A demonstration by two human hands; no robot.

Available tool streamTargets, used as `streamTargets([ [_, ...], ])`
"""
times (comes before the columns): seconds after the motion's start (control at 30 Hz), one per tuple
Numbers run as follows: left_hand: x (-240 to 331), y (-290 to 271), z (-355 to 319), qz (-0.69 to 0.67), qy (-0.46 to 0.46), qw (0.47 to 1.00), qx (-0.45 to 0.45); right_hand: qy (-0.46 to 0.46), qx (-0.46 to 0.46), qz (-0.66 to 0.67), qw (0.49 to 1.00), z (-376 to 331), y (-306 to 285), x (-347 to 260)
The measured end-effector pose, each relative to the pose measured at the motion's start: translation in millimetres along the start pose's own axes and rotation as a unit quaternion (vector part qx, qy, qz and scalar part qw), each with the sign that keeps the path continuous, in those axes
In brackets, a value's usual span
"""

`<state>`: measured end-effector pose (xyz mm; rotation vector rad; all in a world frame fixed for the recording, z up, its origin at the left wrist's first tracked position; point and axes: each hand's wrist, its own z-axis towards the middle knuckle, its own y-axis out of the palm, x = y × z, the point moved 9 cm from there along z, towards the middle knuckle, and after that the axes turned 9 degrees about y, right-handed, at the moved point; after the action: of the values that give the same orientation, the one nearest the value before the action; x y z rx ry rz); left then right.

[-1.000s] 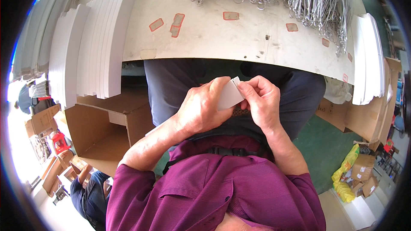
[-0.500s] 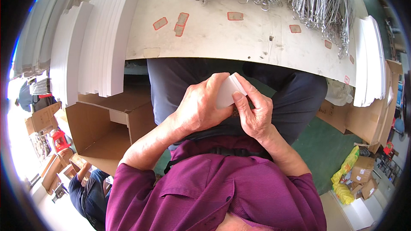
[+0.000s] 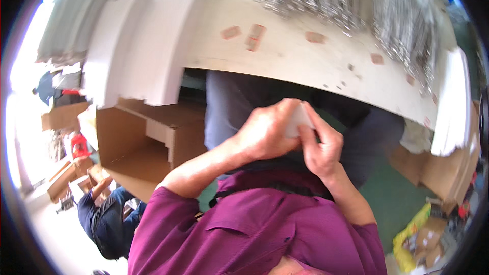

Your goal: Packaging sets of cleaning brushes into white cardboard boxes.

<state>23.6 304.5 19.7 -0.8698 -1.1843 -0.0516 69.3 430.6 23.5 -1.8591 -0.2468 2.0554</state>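
White card [image 3: 296,121] pinched in both hands' fingers — pale worktable [image 3: 305,58] above, cardboard boxes [image 3: 147,142] below.

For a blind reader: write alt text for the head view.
Both hands, left hand and right hand, pinch a small flat white card close above the lap. Beyond lies a pale worktable bearing stacked white sheets and bundled silvery metal wires.

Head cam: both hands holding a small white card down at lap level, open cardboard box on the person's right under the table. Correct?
Not quite: in the head view the open cardboard box is on the person's left. The left hand and right hand do hold the small white card at lap level.
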Motion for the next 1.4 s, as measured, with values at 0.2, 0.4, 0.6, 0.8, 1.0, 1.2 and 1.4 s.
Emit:
streamTargets([
  [0.2, -0.1, -9.0, -6.3, -0.041, -0.041, 0.998, -0.024, 0.179, -0.016, 0.172, 0.969, -0.4, -2.6, 30.8],
  [0.4, -4.2, -58.9, -42.4, -0.073, -0.096, 0.991, -0.057, 0.125, -0.028, 0.209, 0.969, 28.7, -18.8, 17.6],
  [0.6, 21.6, -195.0, -58.3, 0.232, -0.085, 0.960, 0.133, 0.051, 0.011, 0.072, 0.996, 60.8, -33.5, 22.9],
  [0.8, -51.7, -311.1, -44.9, 0.438, -0.096, 0.869, 0.209, 0.093, 0.035, 0.108, 0.989, 64.6, -34.7, 37.9],
  [1.0, -105.6, -348.7, -21.9, 0.657, -0.146, 0.725, 0.147, 0.101, 0.032, 0.110, 0.988, 67.0, -34.7, 44.8],
  [1.2, -118.6, -330.8, -3.5, 0.667, -0.150, 0.711, 0.161, 0.100, 0.051, 0.090, 0.990, 61.6, -47.3, 47.8],
  [1.4, -168.2, -374.7, -56.2, 0.665, -0.012, 0.723, 0.183, 0.065, 0.014, 0.049, 0.997, 71.6, -37.9, 26.5],
])
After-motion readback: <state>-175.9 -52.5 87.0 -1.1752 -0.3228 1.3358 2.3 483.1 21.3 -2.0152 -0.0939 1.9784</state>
